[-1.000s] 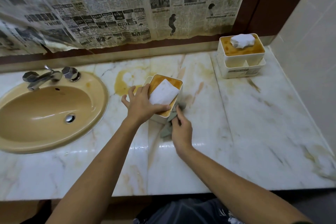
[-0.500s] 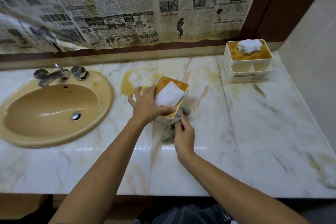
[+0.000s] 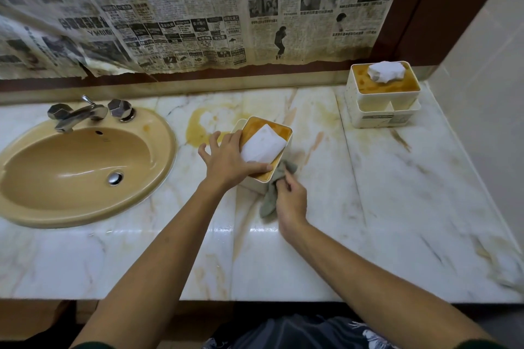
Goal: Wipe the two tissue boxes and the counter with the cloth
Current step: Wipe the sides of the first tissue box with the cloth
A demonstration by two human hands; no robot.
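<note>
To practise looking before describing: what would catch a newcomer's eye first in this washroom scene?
First, the two hands at the middle of the marble counter: the left hand grips the near tissue box while the right hand pinches a grey cloth at its near corner. Behind them, yellowed newspaper covers the wall. A tan sink sits at the left, and the second tissue box stands in the far right corner.
</note>
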